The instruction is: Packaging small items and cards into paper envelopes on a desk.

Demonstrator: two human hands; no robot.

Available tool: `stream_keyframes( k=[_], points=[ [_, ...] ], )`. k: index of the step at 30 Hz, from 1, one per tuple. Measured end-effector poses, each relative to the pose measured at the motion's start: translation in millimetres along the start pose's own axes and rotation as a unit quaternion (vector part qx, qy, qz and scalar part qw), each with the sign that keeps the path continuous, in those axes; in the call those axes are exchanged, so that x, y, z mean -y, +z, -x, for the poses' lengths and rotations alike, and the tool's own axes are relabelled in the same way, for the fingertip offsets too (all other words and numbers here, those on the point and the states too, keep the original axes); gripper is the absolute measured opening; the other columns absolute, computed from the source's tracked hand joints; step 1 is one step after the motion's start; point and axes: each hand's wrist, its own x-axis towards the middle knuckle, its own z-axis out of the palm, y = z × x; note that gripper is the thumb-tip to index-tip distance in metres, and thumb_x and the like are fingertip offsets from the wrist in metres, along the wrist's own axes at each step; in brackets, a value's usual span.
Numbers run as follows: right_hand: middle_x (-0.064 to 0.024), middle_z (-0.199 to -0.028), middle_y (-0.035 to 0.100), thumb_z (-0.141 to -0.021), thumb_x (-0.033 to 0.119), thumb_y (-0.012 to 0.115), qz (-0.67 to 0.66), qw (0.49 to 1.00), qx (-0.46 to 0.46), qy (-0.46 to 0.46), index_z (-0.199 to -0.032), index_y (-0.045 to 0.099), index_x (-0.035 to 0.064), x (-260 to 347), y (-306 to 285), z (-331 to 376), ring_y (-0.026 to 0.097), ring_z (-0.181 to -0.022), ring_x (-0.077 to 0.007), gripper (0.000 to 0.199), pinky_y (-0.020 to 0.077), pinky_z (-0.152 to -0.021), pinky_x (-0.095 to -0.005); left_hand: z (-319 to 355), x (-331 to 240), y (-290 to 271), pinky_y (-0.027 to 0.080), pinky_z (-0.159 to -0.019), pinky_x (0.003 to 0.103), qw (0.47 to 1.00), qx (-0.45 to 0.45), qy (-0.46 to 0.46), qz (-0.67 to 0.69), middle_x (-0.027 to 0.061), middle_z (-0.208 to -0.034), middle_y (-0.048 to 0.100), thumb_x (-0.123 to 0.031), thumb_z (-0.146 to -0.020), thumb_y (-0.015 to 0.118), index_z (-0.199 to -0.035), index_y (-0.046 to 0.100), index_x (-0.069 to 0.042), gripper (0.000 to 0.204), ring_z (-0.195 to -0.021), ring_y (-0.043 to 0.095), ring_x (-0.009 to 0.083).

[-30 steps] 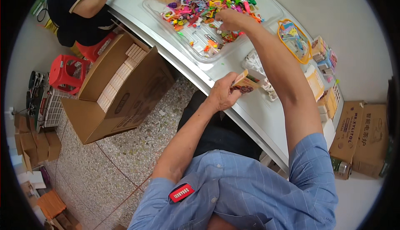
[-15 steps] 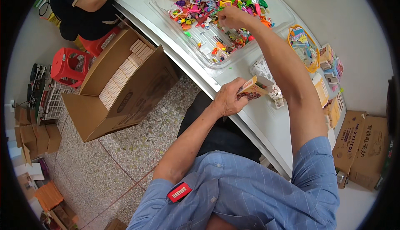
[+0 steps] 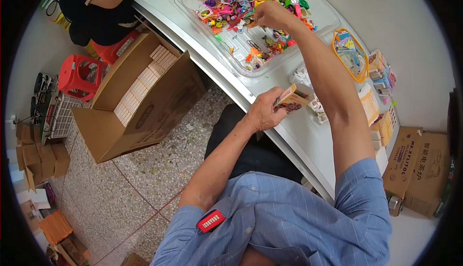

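Note:
My left hand [image 3: 265, 110] grips a small printed cardboard box [image 3: 292, 104] near the table's front edge, its upper end open. My right hand [image 3: 271, 15] reaches over a clear plastic bin [image 3: 251, 74]. Its fingers are bent together and point down among small colourful plastic toys [image 3: 230, 11]; what they pinch, if anything, is hidden. Toys lie thickest in the far part of the bin and thinly in the near part. Small white packets [image 3: 300, 76] lie between the bin and the box, partly behind my right forearm.
An orange basket [image 3: 362, 75] of flat colourful packets stands at the right, beside stacked small boxes [image 3: 383, 80]. A large open carton [image 3: 176, 97] with rows of small boxes stands left of the table [image 3: 313, 145]. Red stools [image 3: 79, 79] and another person [image 3: 99, 10] are beyond it.
My right hand has drawn slightly up and right among the toys, its forearm shifting a little. The left hand keeps the small box in nearly the same place.

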Motion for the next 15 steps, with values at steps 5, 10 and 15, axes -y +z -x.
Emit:
stream_keyframes(
  k=[5,10,15],
  points=[
    [-0.0058,-0.084,0.072,-0.088,0.015,0.069,-0.185,0.962,-0.186,0.078,-0.100,0.073,-0.0019,65,-56,101,0.064,-0.077,-0.0094,0.021,0.0513,-0.068,-0.0265,1,12,-4,0.052,-0.078,0.026,1.000,0.018,-0.002,0.020,0.0069,-0.095,0.066,-0.002,-0.080,0.063,-0.111,0.060,0.001,0.032,-0.085,0.061,0.0111],
    [-0.0077,-0.094,0.072,-0.085,-0.007,0.067,-0.222,0.929,-0.294,0.036,-0.099,0.071,0.0000,90,-27,233,0.067,-0.088,-0.0146,0.017,0.0537,-0.081,-0.0301,-3,20,4,0.052,-0.082,0.027,0.979,0.011,0.009,0.205,0.0078,-0.100,0.067,0.002,-0.081,0.062,-0.113,0.060,0.004,0.033,-0.090,0.062,0.0117],
    [-0.0061,-0.095,0.073,-0.077,-0.009,0.074,-0.096,0.928,-0.358,-0.036,-0.101,0.071,0.0067,106,5,281,0.069,-0.091,-0.0236,0.029,0.0532,-0.087,-0.0366,-3,18,1,0.051,-0.086,0.026,0.980,0.085,-0.010,0.181,0.0061,-0.104,0.066,0.004,-0.082,0.064,-0.117,0.058,0.004,0.036,-0.094,0.061,0.0104]
  ],
)
